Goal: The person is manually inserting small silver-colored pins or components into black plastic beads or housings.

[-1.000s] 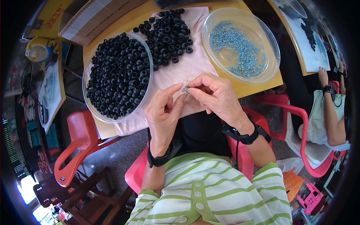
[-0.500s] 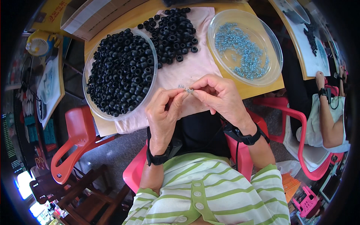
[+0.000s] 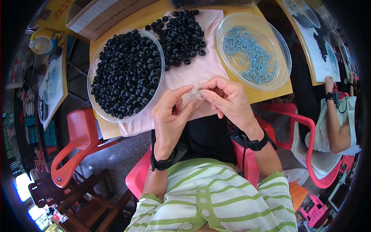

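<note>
My right hand (image 3: 228,98) is closed in a pinch, with a tiny metal spring (image 3: 200,90) at its fingertips. To its left, my left hand (image 3: 172,112) has thumb and forefinger apart with nothing visible between them. Several more small springs (image 3: 192,95) seem to lie on the pale pink cloth (image 3: 179,79) just between the hands; they are too small to make out well. A clear round tub (image 3: 285,73) beyond my right hand holds many bluish silver springs (image 3: 262,62). Left of my hands, another clear tub (image 3: 162,58) is heaped with black hollow plastic pieces (image 3: 127,73).
A loose pile of black pieces (image 3: 181,36) lies on the cloth at the back. Behind the left tub stands a cardboard box (image 3: 104,19). A red stool (image 3: 81,129) is at the table's left. At right, a person's arm (image 3: 336,123) rests by another table.
My left thumb and forefinger have parted and drawn slightly away from the spring. My right hand stays in almost the same place, still pinching.
</note>
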